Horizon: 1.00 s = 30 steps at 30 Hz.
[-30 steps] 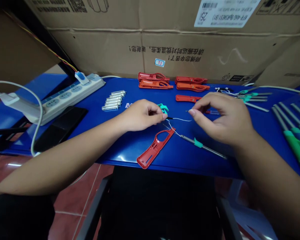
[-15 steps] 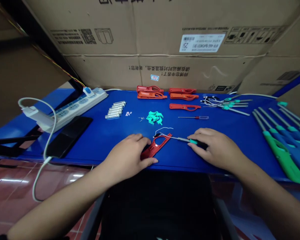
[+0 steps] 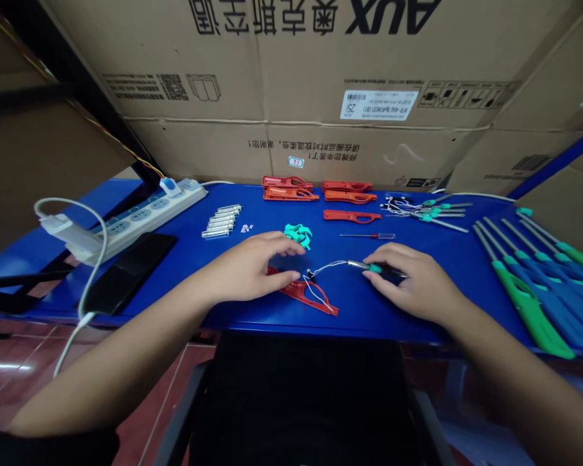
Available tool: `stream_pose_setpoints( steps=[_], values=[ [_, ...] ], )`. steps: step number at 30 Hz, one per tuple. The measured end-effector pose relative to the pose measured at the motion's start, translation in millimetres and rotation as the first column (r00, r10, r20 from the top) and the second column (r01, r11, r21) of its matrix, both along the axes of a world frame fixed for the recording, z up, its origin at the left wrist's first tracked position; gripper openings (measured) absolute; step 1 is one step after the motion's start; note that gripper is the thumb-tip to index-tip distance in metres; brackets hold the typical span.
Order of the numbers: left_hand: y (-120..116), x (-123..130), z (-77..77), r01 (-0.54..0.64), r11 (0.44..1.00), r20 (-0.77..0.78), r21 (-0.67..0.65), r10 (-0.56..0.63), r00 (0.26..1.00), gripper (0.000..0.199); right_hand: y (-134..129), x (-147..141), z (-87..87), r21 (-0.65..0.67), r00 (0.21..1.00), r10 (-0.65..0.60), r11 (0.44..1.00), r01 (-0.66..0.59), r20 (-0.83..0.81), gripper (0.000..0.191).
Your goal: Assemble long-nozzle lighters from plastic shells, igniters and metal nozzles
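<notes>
My left hand [image 3: 252,266] hovers over a red lighter casing half [image 3: 301,295] near the table's front edge, thumb and fingers apart. Whether the thumb touches the casing I cannot tell. My right hand [image 3: 411,277] pinches a metal lighter nozzle tube [image 3: 355,263] by its teal collar [image 3: 374,268]; the rest of it lies partly hidden under the palm. White wires [image 3: 331,264] run from the tube to a small black part [image 3: 311,276] at the casing. One loose wire loops down across the casing's trigger opening.
Teal triggers [image 3: 298,234], silver cylinders [image 3: 222,221], a screwdriver [image 3: 369,236] and red and orange casing halves [image 3: 352,215] lie behind my hands. Wired nozzle tubes [image 3: 442,213] and blue and green lighters [image 3: 529,291] are at right. A phone [image 3: 129,272] and power strip [image 3: 146,213] lie left.
My left hand has let go of the red casing and lifted. The casing has turned, its narrow end now pointing toward the front edge. The wires now stretch from the tube in my right hand.
</notes>
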<state>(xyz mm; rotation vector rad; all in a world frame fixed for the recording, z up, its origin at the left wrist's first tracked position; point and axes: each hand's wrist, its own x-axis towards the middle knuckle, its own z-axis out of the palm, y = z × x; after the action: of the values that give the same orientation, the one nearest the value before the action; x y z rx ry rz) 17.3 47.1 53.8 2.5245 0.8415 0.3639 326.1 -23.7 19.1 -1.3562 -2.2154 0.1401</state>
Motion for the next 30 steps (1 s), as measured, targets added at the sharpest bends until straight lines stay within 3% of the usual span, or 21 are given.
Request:
stream_pose_setpoints(
  steps=[6,12,17,21,25,30],
  values=[
    [-2,23,-1.3,0.031,0.997,0.216,-0.076,-0.013,0.976,0.038,-3,-18,18.9,-0.014,0.998,0.033,0.999,-0.033,-0.053,0.016],
    [-5,34,6.5,0.14,0.964,0.206,-0.224,-0.093,0.974,0.021,-15,-34,38.0,-0.019,0.998,0.064,0.998,-0.064,-0.011,0.019],
    [-15,31,13.3,0.122,0.981,0.271,-0.153,-0.077,0.96,0.017,-25,-40,47.6,-0.031,0.996,0.082,0.996,-0.082,0.023,0.022],
    [-24,30,10.0,0.11,0.991,0.277,-0.081,-0.083,0.957,0.014,-34,-42,41.8,-0.064,0.998,0.061,0.996,-0.06,0.019,0.023],
    [-35,30,-4.7,0.111,0.993,0.299,-0.047,-0.092,0.95,0.015,-46,-46,26.5,-0.106,0.999,0.037,0.994,-0.037,0.005,0.024],
    [-48,30,-18.2,0.088,0.991,0.327,0.096,-0.115,0.938,0.018,-53,-52,14.9,-0.151,0.998,-0.008,0.988,-0.002,-0.066,0.023]
  ],
)
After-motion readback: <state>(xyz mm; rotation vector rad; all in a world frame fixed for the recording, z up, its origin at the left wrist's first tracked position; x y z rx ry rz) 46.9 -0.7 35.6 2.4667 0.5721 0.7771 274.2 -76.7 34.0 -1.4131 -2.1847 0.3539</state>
